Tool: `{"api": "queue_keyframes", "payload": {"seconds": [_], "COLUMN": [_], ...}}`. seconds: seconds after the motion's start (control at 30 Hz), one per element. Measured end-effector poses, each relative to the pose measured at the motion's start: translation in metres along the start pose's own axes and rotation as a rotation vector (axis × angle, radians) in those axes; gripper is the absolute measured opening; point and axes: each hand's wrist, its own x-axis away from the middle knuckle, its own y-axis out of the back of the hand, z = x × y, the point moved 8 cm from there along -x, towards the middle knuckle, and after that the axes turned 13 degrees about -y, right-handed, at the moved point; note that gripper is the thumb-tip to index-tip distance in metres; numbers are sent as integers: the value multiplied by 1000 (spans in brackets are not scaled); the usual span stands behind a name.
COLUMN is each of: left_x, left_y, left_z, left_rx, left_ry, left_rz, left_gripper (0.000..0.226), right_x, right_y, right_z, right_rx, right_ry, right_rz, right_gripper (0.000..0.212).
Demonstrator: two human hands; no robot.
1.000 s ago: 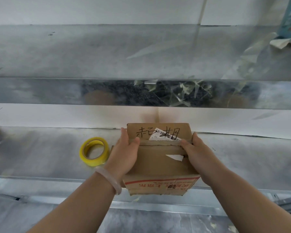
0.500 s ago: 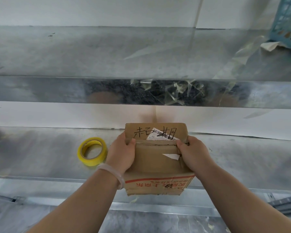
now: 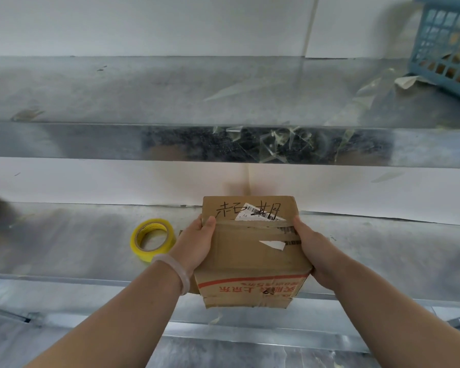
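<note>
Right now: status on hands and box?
Left hand, right hand grip cardboard box sides. Box overhangs shelf front edge. Yellow tape roll to its left, apart.

Brown cardboard box (image 3: 250, 257), flaps closed and taped. Black handwriting and a torn barcode label sit toward its 12 o'clock edge, with a red stripe and print on its 6 o'clock face. It overhangs the front edge of the metal shelf (image 3: 64, 248).

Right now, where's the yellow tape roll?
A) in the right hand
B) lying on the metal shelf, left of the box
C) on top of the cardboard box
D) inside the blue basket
B: the yellow tape roll lies flat on the metal shelf, left of the cardboard box, which the left hand and right hand hold by its sides.
</note>
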Motion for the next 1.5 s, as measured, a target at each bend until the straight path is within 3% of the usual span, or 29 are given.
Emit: {"api": "queue_keyframes", "payload": {"seconds": [0.2, 0.3, 0.4, 0.57, 0.63, 0.7, 0.77, 0.8, 0.9, 1.03, 1.17, 1.3, 1.5], "left_x": [21, 43, 58, 49, 43, 40, 40, 42, 62, 82, 74, 63, 44], "left_y": [15, 22, 18, 52, 65, 74, 81, 83, 84, 86, 64, 47, 41], "left_z": [4, 12, 13, 11, 1, -11, -17, -18, -28, -23, 3, 23, 26], "left_rx": [103, 238, 221, -54, -247, -392, -402, -367, -264, -207, -173, -261, -172], "left_ry": [-63, -155, -284, -514, -615, -664, -650, -635, -755, -824, -748, -679, -582], "left_rz": [-162, -240, -179, -30, 67, 107, 117, 130, 146, 60, 175, 278, 264], "left_gripper": [24, 25, 53, 91, 98, 83, 65, 63, 67, 69, 66, 72, 64], "right_x": [27, 46, 58, 81, 94, 106, 118, 125, 145, 159, 140, 102, 74], "right_y": [17, 23, -2, -7, -10, -20, -30, -35, -44, -47, -50, -45, -53], "right_z": [-33, -54, -69, -62, -57, -51, -43, -39, -28, -14, 6, 14, 23], "right_rx": [-100, -201, -381, -482, -476, -424, -358, -332, -330, -362, -144, 307, 540], "right_ry": [42, -6, -64, 127, 202, 270, 342, 374, 497, 618, 653, 518, 475], "right_rz": [-150, -192, 8, -87, -146, -171, -204, -216, -247, -247, -312, -497, -434], "right_gripper": [72, 55, 39, 21, 36, 58, 83, 86, 43, 38, 40, 45, 66]}}
